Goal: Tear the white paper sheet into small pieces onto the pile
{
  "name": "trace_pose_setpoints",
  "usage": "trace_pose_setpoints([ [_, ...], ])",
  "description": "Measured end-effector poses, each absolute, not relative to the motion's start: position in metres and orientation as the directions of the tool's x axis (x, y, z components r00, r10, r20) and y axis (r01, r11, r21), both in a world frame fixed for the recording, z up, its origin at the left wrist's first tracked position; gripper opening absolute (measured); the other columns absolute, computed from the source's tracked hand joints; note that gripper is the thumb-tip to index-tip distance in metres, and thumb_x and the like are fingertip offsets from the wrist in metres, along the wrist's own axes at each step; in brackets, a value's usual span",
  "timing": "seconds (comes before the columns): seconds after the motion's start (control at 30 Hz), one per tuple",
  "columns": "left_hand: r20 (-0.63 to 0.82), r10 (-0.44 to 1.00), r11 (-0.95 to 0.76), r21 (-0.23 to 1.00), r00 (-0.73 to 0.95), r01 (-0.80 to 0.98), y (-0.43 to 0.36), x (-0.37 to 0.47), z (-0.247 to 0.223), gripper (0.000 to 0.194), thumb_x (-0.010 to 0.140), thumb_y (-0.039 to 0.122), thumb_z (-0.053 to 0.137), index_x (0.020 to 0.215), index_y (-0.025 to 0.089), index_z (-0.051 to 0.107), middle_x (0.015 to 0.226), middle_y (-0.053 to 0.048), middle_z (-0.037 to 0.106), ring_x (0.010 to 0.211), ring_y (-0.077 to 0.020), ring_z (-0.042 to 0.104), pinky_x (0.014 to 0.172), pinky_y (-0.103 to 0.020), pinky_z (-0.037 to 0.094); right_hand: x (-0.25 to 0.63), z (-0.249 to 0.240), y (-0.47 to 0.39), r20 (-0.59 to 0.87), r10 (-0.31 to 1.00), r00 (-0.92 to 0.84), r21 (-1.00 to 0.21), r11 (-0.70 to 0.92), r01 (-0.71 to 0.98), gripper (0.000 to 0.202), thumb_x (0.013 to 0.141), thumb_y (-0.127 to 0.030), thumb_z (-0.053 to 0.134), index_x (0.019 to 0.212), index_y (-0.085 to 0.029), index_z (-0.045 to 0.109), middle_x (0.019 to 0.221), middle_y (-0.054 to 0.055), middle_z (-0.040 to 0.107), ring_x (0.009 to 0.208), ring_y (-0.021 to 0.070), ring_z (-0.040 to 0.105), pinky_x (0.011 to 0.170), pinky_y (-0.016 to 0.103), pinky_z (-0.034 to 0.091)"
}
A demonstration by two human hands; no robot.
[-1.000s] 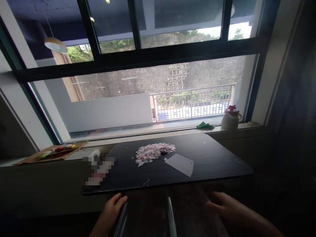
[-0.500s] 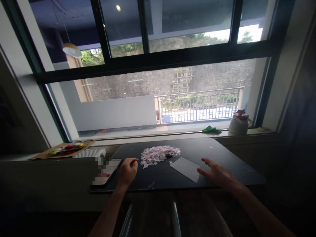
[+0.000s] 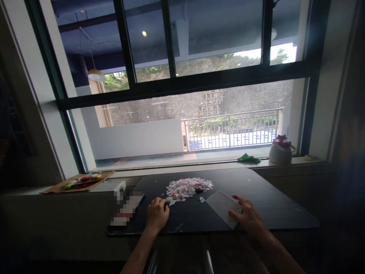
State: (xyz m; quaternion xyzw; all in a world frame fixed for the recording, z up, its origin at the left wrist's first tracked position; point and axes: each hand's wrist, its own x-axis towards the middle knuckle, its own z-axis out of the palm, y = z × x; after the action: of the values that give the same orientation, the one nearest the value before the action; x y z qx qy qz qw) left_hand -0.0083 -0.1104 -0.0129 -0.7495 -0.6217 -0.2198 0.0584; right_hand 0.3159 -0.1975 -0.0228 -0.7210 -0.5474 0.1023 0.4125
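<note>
A heap of small white and pinkish paper scraps (image 3: 186, 189) lies on the dark table (image 3: 273, 205). My left hand (image 3: 157, 215) rests palm down at the heap's near left side, its fingers curled; what is under them, if anything, is hidden. To the right of the heap lies a flat white rectangular plate (image 3: 221, 205) with a small hole near its right end. My right hand (image 3: 248, 217) grips that end, thumb at the near edge and forefinger at the far one. One loose scrap (image 3: 202, 199) sits between heap and plate.
A phone (image 3: 129, 211), partly pixelated, lies at the table's left edge. On the window sill are a green cloth (image 3: 249, 158) and a white jug with a red lid (image 3: 281, 152). Brown paper (image 3: 59, 185) holding colourful items is at the left, beside a white ridged box (image 3: 107, 186).
My right hand has closed on the white plate, which has shifted slightly right, away from the loose scrap. My left hand has turned palm down and moved nearer the heap. The view has tilted up.
</note>
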Motion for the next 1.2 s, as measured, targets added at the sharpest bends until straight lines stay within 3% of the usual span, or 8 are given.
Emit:
trace_pose_setpoints([
  [0.13,0.402,0.906,-0.213,0.162,0.133,0.963,-0.11,-0.008,-0.014,0.025,0.084,0.019,0.044,0.098,0.018,0.065,0.103,-0.008,0.061,0.099,-0.0218,0.055,0.085,-0.033,0.042,0.333,-0.024,-0.182,0.171,0.863,0.475,-0.955,0.028,0.295,0.061,0.057,-0.038,0.062,0.113,-0.014,0.058,0.091,0.008,0.064,0.075,0.0221,0.063,0.064,0.032,0.05],
  [0.27,0.35,0.929,-0.176,0.14,0.117,0.974,-0.112,-0.006,-0.013,0.03,0.086,0.02,0.042,0.109,0.018,0.062,0.11,-0.009,0.059,0.104,-0.0223,0.054,0.089,-0.034,0.04,0.336,-0.014,-0.172,0.082,0.86,0.503,-0.994,0.107,-0.022,0.039,0.058,-0.045,0.063,0.084,-0.016,0.063,0.069,0.003,0.065,0.06,0.0182,0.059,0.055,0.029,0.047],
  [0.5,0.313,0.945,-0.147,0.155,0.092,0.977,-0.114,-0.006,-0.012,0.035,0.087,0.023,0.04,0.116,0.018,0.059,0.118,-0.01,0.057,0.11,-0.0232,0.051,0.095,-0.035,0.036,0.312,-0.011,-0.163,0.236,0.777,0.583,-0.958,0.083,0.276,0.025,0.068,-0.044,0.048,0.07,-0.02,0.056,0.062,0.003,0.064,0.063,0.021,0.062,0.057,0.03,0.048],
  [0.7,0.334,0.938,-0.166,0.196,0.093,0.966,-0.112,-0.009,-0.015,0.034,0.086,0.025,0.041,0.114,0.02,0.06,0.115,-0.009,0.058,0.108,-0.023,0.053,0.093,-0.036,0.038,0.3,-0.011,-0.162,0.212,0.848,0.486,-0.977,0.176,0.119,0.039,0.061,-0.029,0.055,0.099,-0.018,0.056,0.084,0.005,0.069,0.074,0.0224,0.067,0.064,0.032,0.054],
  [0.83,0.365,0.926,-0.176,0.203,0.092,0.963,-0.111,-0.009,-0.015,0.032,0.085,0.024,0.044,0.111,0.021,0.062,0.112,-0.009,0.06,0.106,-0.0226,0.054,0.092,-0.035,0.04,0.294,-0.011,-0.153,0.239,0.794,0.56,-0.971,0.196,0.137,0.033,0.059,-0.028,0.055,0.09,-0.017,0.058,0.081,0.006,0.068,0.074,0.0227,0.066,0.065,0.032,0.053],
  [0.97,0.37,0.924,-0.189,0.209,0.101,0.959,-0.112,-0.009,-0.015,0.033,0.085,0.023,0.044,0.111,0.017,0.063,0.112,-0.011,0.06,0.105,-0.0233,0.055,0.091,-0.036,0.041,0.289,-0.011,-0.153,0.234,0.836,0.497,-0.972,0.203,0.116,0.027,0.06,-0.029,0.056,0.084,-0.018,0.06,0.075,0.003,0.067,0.068,0.0204,0.065,0.06,0.03,0.053],
  [1.07,0.386,0.916,-0.204,0.221,0.106,0.954,-0.113,-0.011,-0.016,0.032,0.085,0.023,0.045,0.109,0.016,0.064,0.11,-0.011,0.061,0.104,-0.0233,0.056,0.092,-0.036,0.041,0.29,-0.011,-0.158,0.202,0.831,0.518,-0.977,0.21,0.044,0.027,0.061,-0.031,0.057,0.085,-0.017,0.06,0.073,0.002,0.067,0.066,0.0192,0.065,0.059,0.029,0.053],
  [1.2,0.441,0.893,-0.23,0.266,0.095,0.936,-0.112,-0.015,-0.015,0.028,0.082,0.021,0.048,0.102,0.018,0.066,0.106,-0.008,0.064,0.103,-0.0231,0.057,0.092,-0.037,0.041,0.291,-0.01,-0.16,0.225,0.856,0.466,-0.974,0.2,0.104,0.031,0.061,-0.029,0.058,0.089,-0.017,0.062,0.079,0.004,0.07,0.073,0.0216,0.067,0.063,0.029,0.054],
])
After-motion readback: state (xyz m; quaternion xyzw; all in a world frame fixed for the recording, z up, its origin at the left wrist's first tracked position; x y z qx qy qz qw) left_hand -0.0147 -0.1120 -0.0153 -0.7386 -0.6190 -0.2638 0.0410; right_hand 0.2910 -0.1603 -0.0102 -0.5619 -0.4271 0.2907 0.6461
